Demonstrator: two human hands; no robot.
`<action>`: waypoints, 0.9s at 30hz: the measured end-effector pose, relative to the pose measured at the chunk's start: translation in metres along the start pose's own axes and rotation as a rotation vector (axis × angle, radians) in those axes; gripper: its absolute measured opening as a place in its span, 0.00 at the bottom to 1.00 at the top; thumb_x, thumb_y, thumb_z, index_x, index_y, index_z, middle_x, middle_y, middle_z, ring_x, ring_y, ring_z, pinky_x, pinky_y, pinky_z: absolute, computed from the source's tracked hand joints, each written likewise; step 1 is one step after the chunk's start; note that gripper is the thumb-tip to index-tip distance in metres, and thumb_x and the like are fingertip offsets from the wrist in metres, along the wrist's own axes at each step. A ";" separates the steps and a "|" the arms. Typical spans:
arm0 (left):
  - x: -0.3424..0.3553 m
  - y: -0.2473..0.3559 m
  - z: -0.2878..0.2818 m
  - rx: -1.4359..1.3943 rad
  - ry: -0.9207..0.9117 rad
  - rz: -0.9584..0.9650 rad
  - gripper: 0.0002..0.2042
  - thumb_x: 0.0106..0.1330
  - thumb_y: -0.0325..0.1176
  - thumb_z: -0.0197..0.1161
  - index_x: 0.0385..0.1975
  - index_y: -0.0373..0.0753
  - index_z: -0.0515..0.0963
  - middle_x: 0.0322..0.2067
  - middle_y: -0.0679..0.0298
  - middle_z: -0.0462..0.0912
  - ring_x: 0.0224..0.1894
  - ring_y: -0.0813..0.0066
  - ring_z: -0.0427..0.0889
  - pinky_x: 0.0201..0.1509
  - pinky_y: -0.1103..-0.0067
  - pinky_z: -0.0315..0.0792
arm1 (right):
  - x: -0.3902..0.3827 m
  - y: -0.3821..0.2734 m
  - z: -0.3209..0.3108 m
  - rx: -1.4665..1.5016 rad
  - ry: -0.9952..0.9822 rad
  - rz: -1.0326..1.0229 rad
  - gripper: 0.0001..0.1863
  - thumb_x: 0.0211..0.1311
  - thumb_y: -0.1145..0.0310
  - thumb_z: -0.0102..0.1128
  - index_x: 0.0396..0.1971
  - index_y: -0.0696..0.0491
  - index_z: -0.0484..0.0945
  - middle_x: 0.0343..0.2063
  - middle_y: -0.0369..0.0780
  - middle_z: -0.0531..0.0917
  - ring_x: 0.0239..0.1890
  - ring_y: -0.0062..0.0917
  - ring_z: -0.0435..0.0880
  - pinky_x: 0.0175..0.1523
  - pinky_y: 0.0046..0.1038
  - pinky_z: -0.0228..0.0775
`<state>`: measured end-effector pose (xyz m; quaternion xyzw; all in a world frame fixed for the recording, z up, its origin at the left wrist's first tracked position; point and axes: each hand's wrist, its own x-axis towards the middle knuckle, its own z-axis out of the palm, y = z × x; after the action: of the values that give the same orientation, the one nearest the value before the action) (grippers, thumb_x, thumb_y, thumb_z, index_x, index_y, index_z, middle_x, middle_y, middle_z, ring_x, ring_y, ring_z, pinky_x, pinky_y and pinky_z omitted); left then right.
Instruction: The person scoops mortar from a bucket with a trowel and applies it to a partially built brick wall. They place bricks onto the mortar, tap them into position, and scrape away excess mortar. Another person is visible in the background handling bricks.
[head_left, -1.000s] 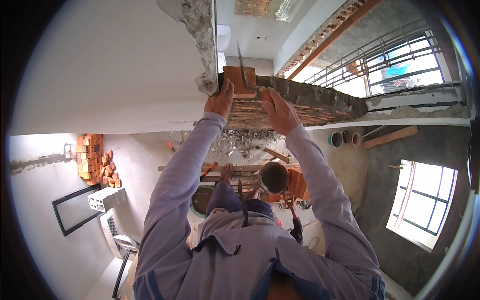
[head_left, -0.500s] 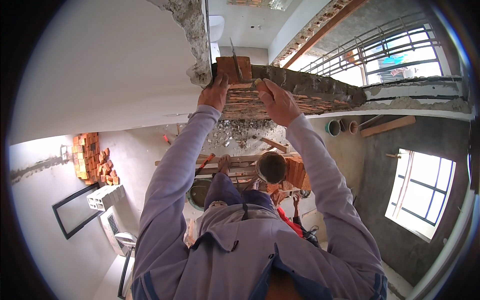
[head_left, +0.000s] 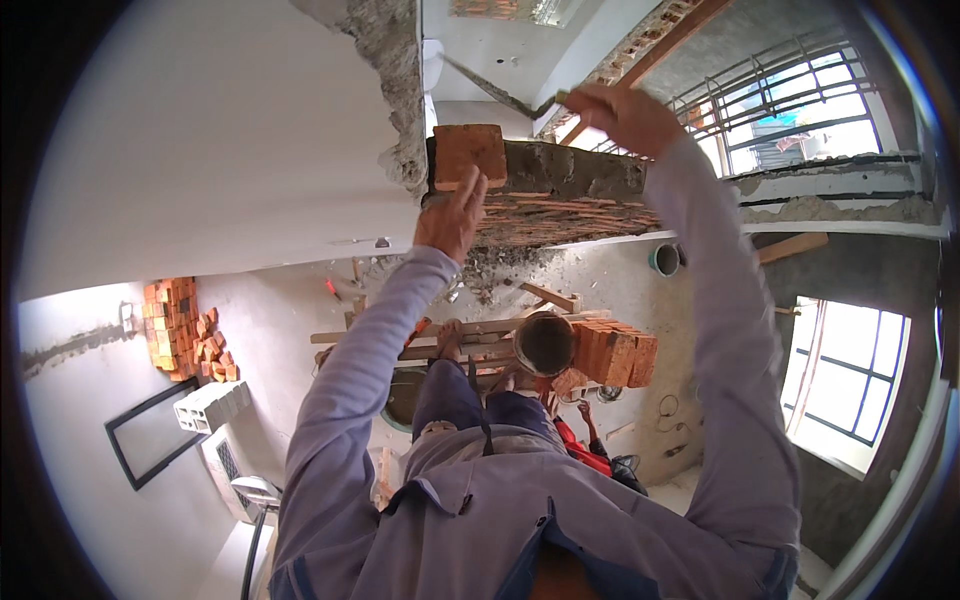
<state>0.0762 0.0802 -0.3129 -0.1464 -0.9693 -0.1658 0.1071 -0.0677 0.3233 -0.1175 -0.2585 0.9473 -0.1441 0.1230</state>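
Note:
A red brick [head_left: 470, 150] sits atop the mortar-covered brick wall [head_left: 555, 180], beside broken plaster [head_left: 400, 120]. My left hand [head_left: 448, 222] touches the brick's near lower edge with its fingers extended. My right hand [head_left: 628, 115] is raised above the wall, closed round the handle of a mortar-smeared trowel [head_left: 500, 88], whose blade reaches up and left beyond the brick.
Below me are wooden planks [head_left: 340, 338], a bucket [head_left: 543, 343], stacked bricks [head_left: 615, 350] and a tub [head_left: 405, 400]. A co-worker in red [head_left: 585, 450] is beneath. Steel bars [head_left: 760, 85] span the upper right; more bricks [head_left: 170, 325] stand at left.
My right hand has lifted the trowel up and right, away from the brick's side. My left hand's fingers have slid from around the brick's left to its near edge.

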 end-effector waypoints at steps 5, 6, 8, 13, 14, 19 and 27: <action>0.001 0.021 0.009 0.132 0.120 0.085 0.33 0.58 0.36 0.66 0.65 0.45 0.65 0.65 0.64 0.63 0.63 0.60 0.64 0.66 0.61 0.62 | 0.106 -0.034 -0.044 -0.407 -0.462 0.216 0.20 0.63 0.51 0.57 0.25 0.54 0.83 0.17 0.39 0.79 0.17 0.25 0.75 0.26 0.34 0.69; 0.003 0.023 0.014 0.180 0.060 0.065 0.35 0.61 0.41 0.64 0.68 0.43 0.59 0.68 0.63 0.58 0.68 0.60 0.58 0.72 0.58 0.53 | 0.123 -0.033 -0.039 -0.358 -0.508 0.174 0.19 0.62 0.52 0.58 0.24 0.52 0.84 0.18 0.38 0.80 0.18 0.25 0.75 0.27 0.34 0.69; 0.000 0.009 0.005 0.237 -0.071 -0.027 0.37 0.62 0.46 0.61 0.70 0.42 0.56 0.70 0.61 0.55 0.71 0.60 0.53 0.74 0.57 0.44 | 0.174 -0.043 -0.015 -0.172 -0.548 0.035 0.17 0.61 0.53 0.60 0.23 0.50 0.85 0.20 0.36 0.82 0.22 0.23 0.77 0.30 0.33 0.69; 0.014 0.028 0.015 0.264 -0.160 -0.022 0.39 0.64 0.55 0.56 0.70 0.42 0.53 0.71 0.61 0.53 0.73 0.63 0.50 0.73 0.46 0.37 | 0.189 -0.057 -0.003 -0.066 -0.628 0.186 0.12 0.61 0.57 0.61 0.32 0.49 0.86 0.27 0.32 0.86 0.27 0.21 0.79 0.35 0.29 0.73; 0.013 0.029 0.014 0.282 -0.149 -0.027 0.38 0.64 0.55 0.56 0.70 0.42 0.55 0.70 0.61 0.53 0.72 0.63 0.50 0.73 0.46 0.38 | 0.183 -0.076 -0.007 -0.121 -0.644 0.242 0.12 0.60 0.59 0.61 0.32 0.54 0.84 0.30 0.33 0.87 0.29 0.20 0.80 0.36 0.30 0.74; 0.013 0.033 0.007 0.291 -0.133 -0.064 0.36 0.64 0.52 0.57 0.68 0.40 0.58 0.70 0.59 0.55 0.72 0.61 0.52 0.73 0.47 0.41 | 0.206 -0.062 0.004 -0.097 -0.705 0.186 0.09 0.59 0.68 0.60 0.35 0.56 0.81 0.35 0.41 0.86 0.33 0.24 0.81 0.39 0.31 0.75; 0.030 0.003 -0.040 -0.719 0.064 -0.130 0.24 0.70 0.32 0.48 0.64 0.27 0.61 0.64 0.43 0.63 0.69 0.55 0.60 0.72 0.70 0.54 | 0.039 -0.046 -0.129 -0.525 -0.325 -0.145 0.18 0.60 0.56 0.61 0.41 0.55 0.78 0.28 0.44 0.84 0.29 0.33 0.82 0.35 0.37 0.72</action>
<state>0.0557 0.0758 -0.2679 -0.1072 -0.8525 -0.5071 0.0685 -0.1192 0.2922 0.0120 -0.3680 0.8990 0.1403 0.1914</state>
